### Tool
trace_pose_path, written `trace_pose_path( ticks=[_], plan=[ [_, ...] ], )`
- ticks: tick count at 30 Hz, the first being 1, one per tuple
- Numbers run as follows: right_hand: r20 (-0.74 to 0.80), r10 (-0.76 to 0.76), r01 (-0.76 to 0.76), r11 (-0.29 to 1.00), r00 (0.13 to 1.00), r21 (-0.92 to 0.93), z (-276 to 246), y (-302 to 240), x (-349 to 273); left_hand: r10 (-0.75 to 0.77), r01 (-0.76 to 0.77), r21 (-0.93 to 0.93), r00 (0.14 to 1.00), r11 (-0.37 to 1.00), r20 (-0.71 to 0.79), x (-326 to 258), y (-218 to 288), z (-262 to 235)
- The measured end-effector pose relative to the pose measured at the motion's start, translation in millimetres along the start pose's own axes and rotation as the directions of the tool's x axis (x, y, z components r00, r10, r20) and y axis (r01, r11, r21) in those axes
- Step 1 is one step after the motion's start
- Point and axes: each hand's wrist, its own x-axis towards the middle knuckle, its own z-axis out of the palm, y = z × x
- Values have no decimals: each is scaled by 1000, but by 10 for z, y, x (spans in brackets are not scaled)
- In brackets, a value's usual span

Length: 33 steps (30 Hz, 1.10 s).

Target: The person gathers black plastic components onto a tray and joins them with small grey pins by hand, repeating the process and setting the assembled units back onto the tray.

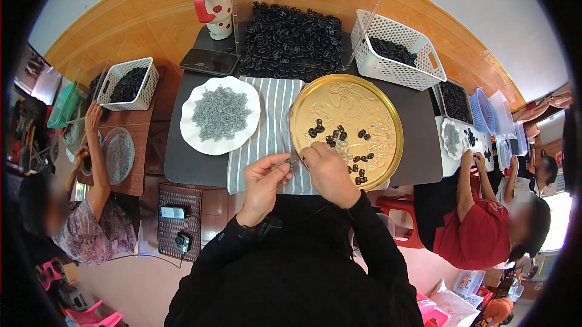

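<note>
My left hand point(265, 183) pinches a small grey piece at its fingertips, over the striped cloth point(267, 106); its exact kind is too small to make out. Beside it, at the left rim of the round gold tray point(397, 139), my right hand point(332, 174) is closed with fingertips pressed together. Whatever those fingers hold is hidden. Small black two-holed parts point(362, 158) lie scattered on the tray, along with a little cluster of grey pieces partly behind my right hand. A white scalloped plate point(189, 126) to the left bears a heap of small grey pieces point(221, 112).
Black parts point(294, 39) are piled behind a clear plastic guard point(370, 18). A white basket point(424, 75) stands back right, a dotted tumbler point(217, 9) and a phone point(209, 60) back left. People work at tables on both sides. A red stool point(403, 221) is at lower right.
</note>
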Motion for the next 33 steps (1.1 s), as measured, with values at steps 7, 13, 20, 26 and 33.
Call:
trace_pose_path(
  ticks=[7, 13, 20, 26, 33],
  plan=[
    [90, 510, -341, 423, 855, 840, -76, 51, -314, -29, 29, 5, 998, 1000, 49, -45, 52, 146],
    [188, 598, -272, 52, 779, 961, -59, 24, -440, 1, -22, 139, 989, 990, 146, -120, 0, 324],
    [193, 576, -258, 32, 795, 966, -46, -39, -486, 44, -67, 146, 987, 987, 155, -135, -11, 376],
    [168, 547, -241, 64, 820, 968, -39, -48, -495, 42, -60, 128, 990, 990, 137, -152, -14, 383],
    [120, 526, -238, 161, 842, 958, -40, -53, -506, 28, -49, 151, 990, 987, 140, -168, 7, 376]
  ],
)
